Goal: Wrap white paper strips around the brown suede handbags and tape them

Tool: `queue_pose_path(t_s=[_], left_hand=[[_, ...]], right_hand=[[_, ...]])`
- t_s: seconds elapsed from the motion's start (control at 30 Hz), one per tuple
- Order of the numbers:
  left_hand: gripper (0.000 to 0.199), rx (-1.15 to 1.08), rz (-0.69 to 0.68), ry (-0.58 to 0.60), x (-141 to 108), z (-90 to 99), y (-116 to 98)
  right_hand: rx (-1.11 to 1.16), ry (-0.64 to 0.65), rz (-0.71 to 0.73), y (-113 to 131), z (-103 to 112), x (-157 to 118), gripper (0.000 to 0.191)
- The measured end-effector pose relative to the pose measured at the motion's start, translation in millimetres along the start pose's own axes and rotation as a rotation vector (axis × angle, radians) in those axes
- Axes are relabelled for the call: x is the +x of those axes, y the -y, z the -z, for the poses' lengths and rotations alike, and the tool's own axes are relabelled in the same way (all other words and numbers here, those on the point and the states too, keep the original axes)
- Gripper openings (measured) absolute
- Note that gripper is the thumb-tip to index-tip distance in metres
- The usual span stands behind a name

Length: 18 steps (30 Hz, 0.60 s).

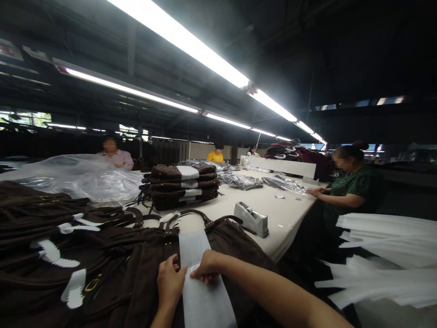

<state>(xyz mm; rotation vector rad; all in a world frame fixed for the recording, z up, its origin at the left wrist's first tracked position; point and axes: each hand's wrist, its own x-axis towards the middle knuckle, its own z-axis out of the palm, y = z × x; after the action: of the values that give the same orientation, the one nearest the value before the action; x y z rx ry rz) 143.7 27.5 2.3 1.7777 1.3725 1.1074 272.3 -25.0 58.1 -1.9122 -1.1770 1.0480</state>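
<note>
A dark brown fabric bag lies in front of me, with a pale white strip laid across it. My left hand is at the strip's left edge, fingers curled, with the thumb and forefinger at its border. My right hand presses on top of the strip, its thumb pointing left and its other fingers bent under. Between the hands is a small shiny patch, like clear tape, on the strip. The bag's handles lie beyond my hands. Whatever my right fingers hold is hidden.
A grey tape dispenser stands on the white table. Behind are stacked brown bags with white bands. More brown bags and clear plastic lie left. White sheets hang right, near a person in green.
</note>
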Motion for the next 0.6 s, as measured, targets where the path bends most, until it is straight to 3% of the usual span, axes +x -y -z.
queue_pose_path(t_s=[0.1,0.2,0.23,0.33,0.43,0.6], left_hand=[[0.035,-0.01,0.005,-0.02,-3.1,-2.0,0.7],[0.035,-0.024,0.009,-0.039,-5.1,-5.4,1.8],[0.035,-0.028,0.009,-0.046,-5.4,-6.5,2.1],[0.037,-0.034,0.011,-0.058,-6.3,-8.4,3.1],[0.037,-0.037,0.008,-0.063,-6.8,-8.1,3.7],[0.036,-0.03,0.001,-0.058,-4.9,-5.9,4.2]], right_hand=[[-0.289,-0.056,0.063,-9.3,3.8,-25.2,0.027],[-0.555,-0.321,0.389,-19.8,7.2,-46.8,0.018],[-0.594,-0.357,0.503,-23.7,7.8,-50.4,0.018],[-0.65,-0.209,0.695,-37.2,5.5,-49.0,0.033],[-0.725,-0.007,0.683,-50.0,-0.1,-36.3,0.046],[-0.708,0.045,0.687,-51.0,-0.8,-23.1,0.053]])
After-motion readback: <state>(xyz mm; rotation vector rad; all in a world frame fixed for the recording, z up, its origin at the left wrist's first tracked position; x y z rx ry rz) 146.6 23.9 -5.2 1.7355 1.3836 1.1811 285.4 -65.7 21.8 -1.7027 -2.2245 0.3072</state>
